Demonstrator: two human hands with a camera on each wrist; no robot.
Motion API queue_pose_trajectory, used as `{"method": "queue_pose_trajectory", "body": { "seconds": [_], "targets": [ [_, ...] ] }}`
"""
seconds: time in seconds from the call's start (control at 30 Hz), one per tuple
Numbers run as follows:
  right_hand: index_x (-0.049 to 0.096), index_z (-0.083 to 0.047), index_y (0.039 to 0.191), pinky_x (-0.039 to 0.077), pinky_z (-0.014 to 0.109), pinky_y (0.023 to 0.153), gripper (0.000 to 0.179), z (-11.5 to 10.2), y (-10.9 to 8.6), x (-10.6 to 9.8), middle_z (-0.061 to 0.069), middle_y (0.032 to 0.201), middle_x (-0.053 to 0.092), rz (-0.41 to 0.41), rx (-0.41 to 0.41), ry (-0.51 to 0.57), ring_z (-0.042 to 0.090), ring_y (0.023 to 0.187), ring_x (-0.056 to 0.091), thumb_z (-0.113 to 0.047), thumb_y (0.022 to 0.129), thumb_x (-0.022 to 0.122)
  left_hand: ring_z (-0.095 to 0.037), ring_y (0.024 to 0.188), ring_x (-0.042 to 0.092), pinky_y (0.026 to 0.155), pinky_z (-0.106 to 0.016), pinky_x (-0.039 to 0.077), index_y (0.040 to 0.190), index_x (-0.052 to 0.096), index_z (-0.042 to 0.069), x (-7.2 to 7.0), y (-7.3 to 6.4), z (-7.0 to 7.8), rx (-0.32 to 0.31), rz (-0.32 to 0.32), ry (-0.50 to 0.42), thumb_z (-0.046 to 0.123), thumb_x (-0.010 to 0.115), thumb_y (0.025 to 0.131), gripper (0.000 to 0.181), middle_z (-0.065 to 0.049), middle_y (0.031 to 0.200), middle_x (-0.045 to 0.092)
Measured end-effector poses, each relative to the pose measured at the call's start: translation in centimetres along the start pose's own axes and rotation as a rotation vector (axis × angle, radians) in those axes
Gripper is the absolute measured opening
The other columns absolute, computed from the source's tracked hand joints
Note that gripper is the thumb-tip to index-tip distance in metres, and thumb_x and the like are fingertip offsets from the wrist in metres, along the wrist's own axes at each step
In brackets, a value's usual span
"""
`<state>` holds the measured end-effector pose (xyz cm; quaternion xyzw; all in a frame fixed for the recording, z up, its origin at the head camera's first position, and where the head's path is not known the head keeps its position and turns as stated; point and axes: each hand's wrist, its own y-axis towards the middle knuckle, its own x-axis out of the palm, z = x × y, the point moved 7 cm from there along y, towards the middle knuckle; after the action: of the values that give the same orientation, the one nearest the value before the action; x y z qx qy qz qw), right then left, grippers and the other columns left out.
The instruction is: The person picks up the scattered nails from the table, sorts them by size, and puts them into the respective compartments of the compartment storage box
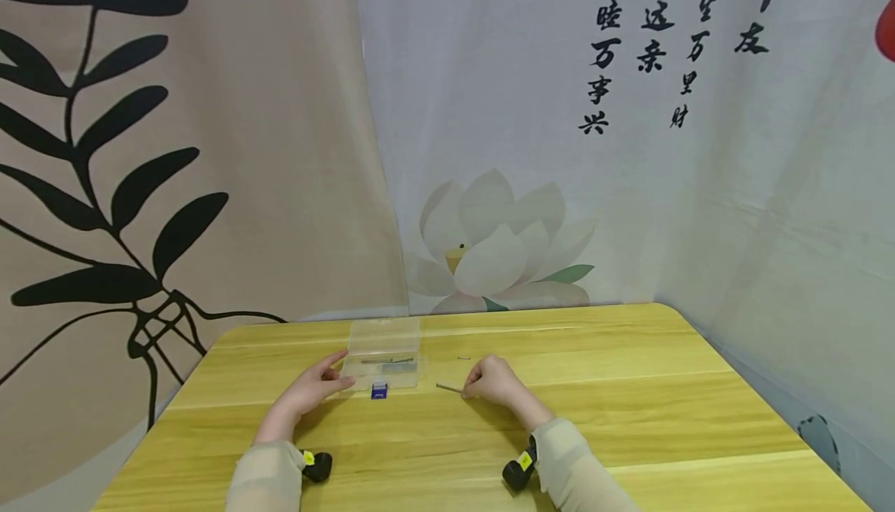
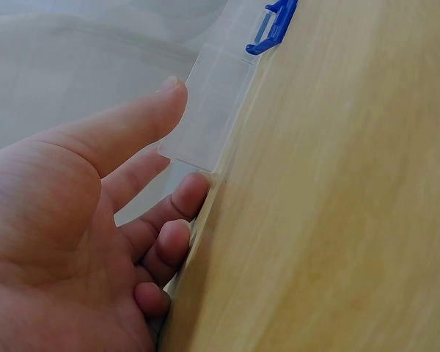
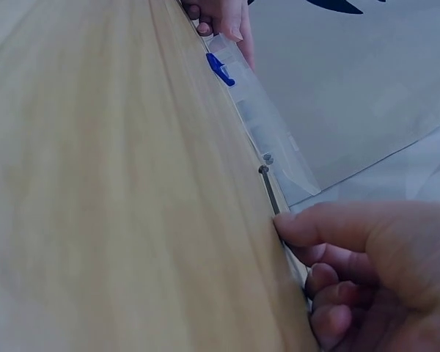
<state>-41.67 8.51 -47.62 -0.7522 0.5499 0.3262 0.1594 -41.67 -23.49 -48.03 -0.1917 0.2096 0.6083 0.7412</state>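
Observation:
A clear plastic box (image 1: 402,380) with a blue latch (image 1: 379,391) lies on the table, its lid (image 1: 383,335) raised at the back. Several long thin metal pieces (image 1: 391,360) show inside it. My left hand (image 1: 312,388) holds the box's left end, thumb at the front and index finger behind, as the left wrist view shows. To the right of the box, my right hand (image 1: 495,380) pinches a long metal screw (image 3: 270,189) between thumb and fingers. The screw's head points left towards the box; its other end is hidden in the fingers.
A small metal screw (image 1: 464,357) lies on the wooden table (image 1: 615,388) behind my right hand. A printed cloth backdrop (image 1: 294,147) hangs behind the table. Black wrist cameras (image 1: 519,471) sit under both sleeves.

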Motion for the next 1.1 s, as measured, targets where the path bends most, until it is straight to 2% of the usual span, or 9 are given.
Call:
{"method": "queue_pose_trajectory", "body": {
  "seconds": [0.5, 0.87, 1.1],
  "targets": [
    [0.071, -0.011, 0.065, 0.034, 0.024, 0.05, 0.012, 0.2, 0.2, 0.0, -0.005, 0.06, 0.062, -0.041, -0.024, 0.009, 0.008, 0.051, 0.04, -0.009, 0.076, 0.076, -0.029, 0.1, 0.047, 0.082, -0.044, 0.042, 0.151, 0.033, 0.004, -0.1, -0.1, 0.1, -0.002, 0.011, 0.017, 0.031, 0.069, 0.091, 0.075, -0.017, 0.114, 0.049],
    [0.072, -0.01, 0.07, 0.035, 0.026, 0.049, 0.008, 0.6, 0.3, -0.6, -0.003, 0.065, 0.064, -0.003, -0.026, 0.074, 0.01, 0.05, 0.042, -0.01, 0.078, 0.073, -0.027, 0.097, 0.046, 0.083, -0.042, 0.04, 0.151, 0.033, 0.005, 0.0, 0.2, 0.0, 0.002, 0.012, 0.01, 0.028, 0.069, 0.092, 0.073, -0.014, 0.109, 0.049],
    [0.073, -0.009, 0.072, 0.035, 0.026, 0.044, 0.01, 1.2, 0.6, -0.7, 0.002, 0.057, 0.06, 0.019, 0.004, 0.152, 0.01, 0.043, 0.041, -0.01, 0.08, 0.067, -0.027, 0.095, 0.044, 0.082, -0.042, 0.039, 0.151, 0.033, 0.004, -0.1, 0.2, -0.1, 0.003, 0.013, 0.001, 0.028, 0.069, 0.092, 0.073, -0.013, 0.106, 0.048]
  ]
}}
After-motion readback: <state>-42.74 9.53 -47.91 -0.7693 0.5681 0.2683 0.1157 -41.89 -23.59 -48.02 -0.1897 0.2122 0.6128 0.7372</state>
